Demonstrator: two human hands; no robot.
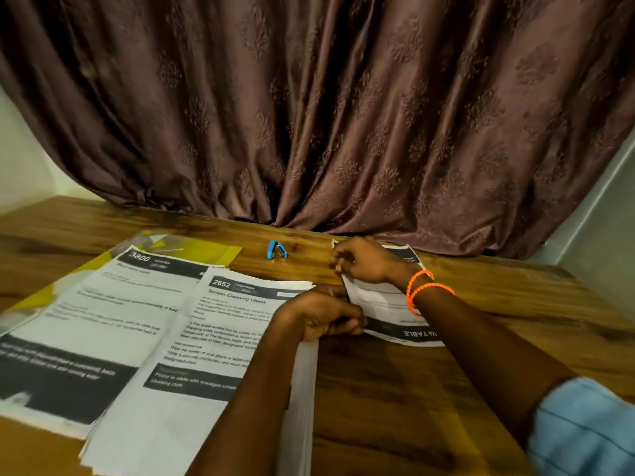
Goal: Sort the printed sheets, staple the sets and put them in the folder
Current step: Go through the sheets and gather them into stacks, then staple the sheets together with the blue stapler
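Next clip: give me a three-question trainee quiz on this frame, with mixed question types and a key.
1. True or false: the blue stapler is in one of the person's hands.
2. The yellow folder lies: A) under the far end of the sheet headed 3800, B) beside the right sleeve, C) on the curtain.
3. Fill in: the top sheet of the middle stack carries the number ____.

Key:
1. False. It sits alone on the table, beyond both hands.
2. A.
3. 2652. The left hand and right hand both have a grip on a separate sheet to the right of it.
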